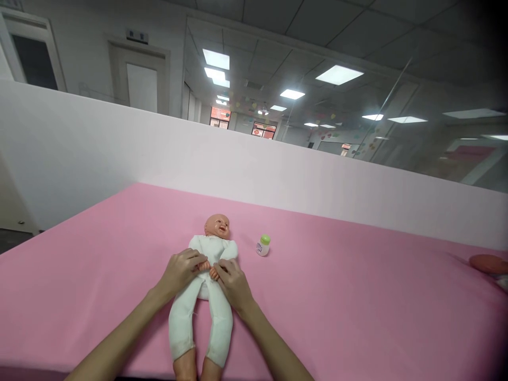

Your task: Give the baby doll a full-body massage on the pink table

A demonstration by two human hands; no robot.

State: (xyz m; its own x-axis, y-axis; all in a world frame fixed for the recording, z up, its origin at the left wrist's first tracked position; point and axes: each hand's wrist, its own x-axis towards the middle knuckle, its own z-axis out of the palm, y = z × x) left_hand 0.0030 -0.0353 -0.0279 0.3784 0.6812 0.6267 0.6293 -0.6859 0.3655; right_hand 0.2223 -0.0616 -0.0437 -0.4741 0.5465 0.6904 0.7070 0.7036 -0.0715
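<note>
Pink bed [357, 296]: on it the doll [212, 246] lies face up, legs toward the front edge. Left hand [183, 269] and right hand [235, 283] close their fingers round the doll's wrists; a light, even hold should work best.

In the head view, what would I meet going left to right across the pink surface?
Left hand, right hand, small green-capped bottle, reddish-orange rounded thing at the right edge. The doll overlaps both hands, so its place is unclear.
</note>
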